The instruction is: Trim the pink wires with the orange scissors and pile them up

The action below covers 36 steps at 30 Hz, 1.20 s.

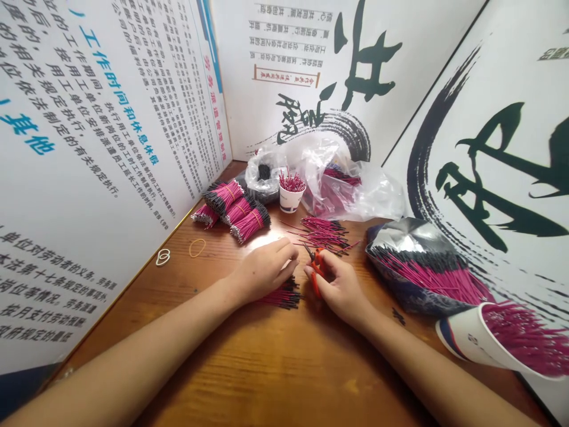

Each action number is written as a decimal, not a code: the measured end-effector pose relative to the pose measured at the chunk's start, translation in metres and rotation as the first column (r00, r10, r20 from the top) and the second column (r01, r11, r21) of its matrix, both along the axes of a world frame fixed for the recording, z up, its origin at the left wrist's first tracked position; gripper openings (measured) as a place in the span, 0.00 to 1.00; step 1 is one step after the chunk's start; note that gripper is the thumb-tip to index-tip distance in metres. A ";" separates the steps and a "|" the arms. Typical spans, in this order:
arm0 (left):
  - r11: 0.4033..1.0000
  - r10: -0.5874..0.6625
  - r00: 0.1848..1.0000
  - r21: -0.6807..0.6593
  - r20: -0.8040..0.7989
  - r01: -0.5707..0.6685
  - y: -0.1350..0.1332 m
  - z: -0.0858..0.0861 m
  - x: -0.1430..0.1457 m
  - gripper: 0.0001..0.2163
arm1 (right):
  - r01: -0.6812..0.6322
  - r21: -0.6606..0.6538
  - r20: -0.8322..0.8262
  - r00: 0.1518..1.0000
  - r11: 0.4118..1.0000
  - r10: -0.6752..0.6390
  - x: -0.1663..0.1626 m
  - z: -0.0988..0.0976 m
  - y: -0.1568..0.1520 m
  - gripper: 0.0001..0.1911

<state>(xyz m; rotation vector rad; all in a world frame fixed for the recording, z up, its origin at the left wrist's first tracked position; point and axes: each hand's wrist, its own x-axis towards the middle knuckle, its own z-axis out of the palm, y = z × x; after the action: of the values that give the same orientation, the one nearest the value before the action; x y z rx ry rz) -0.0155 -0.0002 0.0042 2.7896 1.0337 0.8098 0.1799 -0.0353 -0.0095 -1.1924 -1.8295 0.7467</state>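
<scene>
At the far left, a white rubber band [162, 257] lies on the wooden table [275, 367] near the foot of a printed board [89, 148], and a tan rubber band [197, 247] sits just to its right. Behind them, four tied bundles of pink wires [233, 210] with black ends lie side by side, fanned toward the board.

The left hand [262, 270] rests palm down on the table, its fingers curled over a loose sheaf of pink wires [282, 295] that pokes out beneath it; it presses or holds that sheaf, though the exact grip is hidden. Just beside it, almost touching at the fingertips, the right hand [340, 287] is closed around small orange-handled scissors [315, 267], whose dark blades point up and left toward the left fingertips.

Behind the hands stands a white paper cup [291, 198] full of upright pink wires, with a crumpled clear plastic bag [355, 184] behind it. A scattered pile of loose wires [324, 231] lies between the cup and the right hand. Further right, an open silvery bag [413, 234] spills a thick mass of pink wires, and at the right edge a tipped paper cup [471, 338] holds more.
</scene>
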 end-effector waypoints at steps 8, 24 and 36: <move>0.994 0.087 0.975 -0.086 0.207 -0.070 0.004 -0.003 -0.004 0.07 | 0.027 0.046 0.070 0.997 0.999 -0.030 -0.002 0.006 -0.002 0.10; 0.993 0.009 0.915 0.102 0.403 -0.055 0.006 -0.005 -0.005 0.04 | 0.052 -0.005 0.237 0.970 0.999 -0.049 -0.001 0.005 -0.005 0.07; 0.994 -0.005 0.909 0.101 0.416 -0.041 0.005 -0.004 -0.005 0.04 | 0.019 -0.027 0.215 0.976 0.999 -0.013 -0.003 0.007 -0.005 0.11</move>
<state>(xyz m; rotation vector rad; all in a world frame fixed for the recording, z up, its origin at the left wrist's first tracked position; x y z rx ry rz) -0.0201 0.0047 0.0007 2.5142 0.9601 1.4229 0.1770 -0.0404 -0.0024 -1.3489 -1.9883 0.6574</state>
